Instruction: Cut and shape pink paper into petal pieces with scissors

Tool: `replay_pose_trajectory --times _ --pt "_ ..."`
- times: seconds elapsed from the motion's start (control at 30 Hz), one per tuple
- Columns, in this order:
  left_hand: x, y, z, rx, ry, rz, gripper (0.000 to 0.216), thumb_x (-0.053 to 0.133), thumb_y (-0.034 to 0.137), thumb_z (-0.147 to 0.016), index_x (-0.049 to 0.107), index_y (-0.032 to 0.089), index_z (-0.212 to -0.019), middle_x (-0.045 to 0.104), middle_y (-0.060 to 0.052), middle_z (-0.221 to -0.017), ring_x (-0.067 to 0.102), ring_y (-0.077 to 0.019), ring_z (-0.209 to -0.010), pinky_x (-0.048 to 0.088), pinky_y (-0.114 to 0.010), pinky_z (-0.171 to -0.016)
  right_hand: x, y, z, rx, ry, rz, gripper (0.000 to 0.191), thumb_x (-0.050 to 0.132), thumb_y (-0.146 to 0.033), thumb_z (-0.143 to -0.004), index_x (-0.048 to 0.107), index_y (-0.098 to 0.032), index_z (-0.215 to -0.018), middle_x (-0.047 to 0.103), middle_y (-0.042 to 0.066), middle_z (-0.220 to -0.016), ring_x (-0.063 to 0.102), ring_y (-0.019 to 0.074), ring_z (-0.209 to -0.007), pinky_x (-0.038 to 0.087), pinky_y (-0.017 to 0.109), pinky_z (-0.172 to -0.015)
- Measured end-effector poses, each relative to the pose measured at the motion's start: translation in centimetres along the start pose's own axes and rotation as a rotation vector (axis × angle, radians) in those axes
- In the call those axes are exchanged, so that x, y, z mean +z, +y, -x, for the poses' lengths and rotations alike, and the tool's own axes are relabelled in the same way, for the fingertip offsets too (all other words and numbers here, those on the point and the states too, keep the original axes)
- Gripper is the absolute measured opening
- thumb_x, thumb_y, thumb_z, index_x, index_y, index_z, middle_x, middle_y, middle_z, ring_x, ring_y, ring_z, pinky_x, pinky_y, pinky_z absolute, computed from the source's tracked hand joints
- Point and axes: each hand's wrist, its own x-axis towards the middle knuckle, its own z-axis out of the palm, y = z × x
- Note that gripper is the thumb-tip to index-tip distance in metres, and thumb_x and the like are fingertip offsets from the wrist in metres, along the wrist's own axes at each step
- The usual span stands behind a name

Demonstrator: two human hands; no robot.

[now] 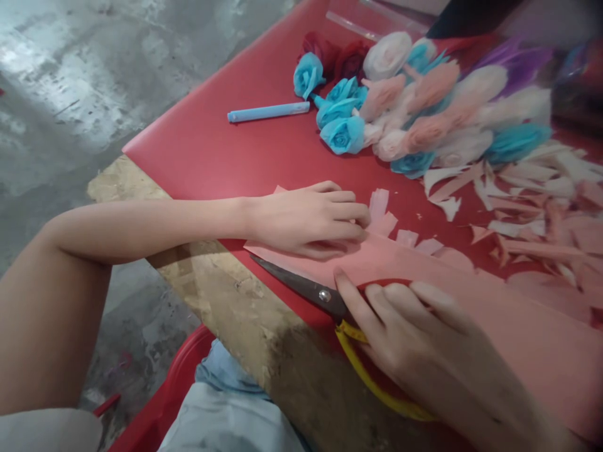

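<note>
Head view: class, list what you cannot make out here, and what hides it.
In the head view:
scissors handles: the right hand mostly covers them.
left hand grip on the pink paper: its own fingers hide it.
pink paper's right end: cut by the frame edge.
far paper flowers: blurred.

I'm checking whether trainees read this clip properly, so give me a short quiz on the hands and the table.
1. True or false: the right hand holds the scissors.
2. Which thing lies on the red sheet, apart from the roses? A) blue stick B) glue gun C) ruler
3. Fill in: the left hand rests on the ____ paper.
Key: 1 true; 2 A; 3 pink.
</note>
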Motion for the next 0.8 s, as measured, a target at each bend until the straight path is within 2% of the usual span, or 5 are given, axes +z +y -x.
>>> replay_pose_trajectory --times 0.1,0.27,0.5,0.6,0.8 --pt "-0.06 0.04 -0.03 0.002 -0.002 0.007 0.033 0.032 0.029 -0.094 0.059 0.016 -0.109 0.060 -0.012 -0.116 0.052 -0.0222 -0.104 0.034 -0.035 -0.088 -0.15 -0.05 -0.07 0.010 0.012 -0.013 0.043 0.029 -0.008 -0.084 0.067 -0.002 -0.103 0.046 0.006 -0.055 0.041 0.0208 -0.060 0.033 0.032 -0.066" --pt "-0.07 0.08 -0.07 -0.014 -0.031 -0.005 0.034 0.031 0.030 -0.094 0.058 0.016 -0.110 0.058 -0.012 -0.118 0.050 -0.0218 -0.106 0.033 -0.034 -0.088 -0.26 -0.23 -0.09 0.020 -0.027 -0.007 0.040 0.036 -0.013 -0.083 0.064 -0.002 -0.110 0.046 0.007 -0.058 0.040 0.0215 -0.064 0.031 0.033 -0.066" --pt "0.28 -0.14 0.04 0.014 0.030 0.001 0.033 0.033 0.030 -0.094 0.058 0.016 -0.109 0.059 -0.012 -0.117 0.052 -0.0223 -0.104 0.035 -0.035 -0.087 -0.49 -0.46 -0.27 0.045 -0.104 -0.042 0.046 0.041 -0.019 -0.082 0.059 0.006 -0.115 0.049 0.009 -0.062 0.040 0.0222 -0.062 0.028 0.033 -0.061" --pt "0.25 -0.14 0.05 0.016 0.036 0.010 0.032 0.034 0.030 -0.093 0.059 0.016 -0.108 0.060 -0.012 -0.115 0.052 -0.0228 -0.104 0.036 -0.035 -0.087 -0.23 -0.71 -0.34 0.078 -0.095 -0.074 0.046 0.045 -0.019 -0.077 0.060 0.006 -0.113 0.048 0.009 -0.062 0.039 0.0226 -0.063 0.028 0.033 -0.061" --pt "0.04 -0.04 0.03 0.000 0.010 0.022 0.031 0.035 0.030 -0.093 0.059 0.018 -0.108 0.060 -0.012 -0.114 0.051 -0.0233 -0.105 0.037 -0.036 -0.086 0.17 -0.93 -0.88 0.126 -0.054 -0.120 0.045 0.043 -0.017 -0.075 0.062 0.003 -0.110 0.048 0.008 -0.060 0.038 0.0219 -0.061 0.027 0.034 -0.061"
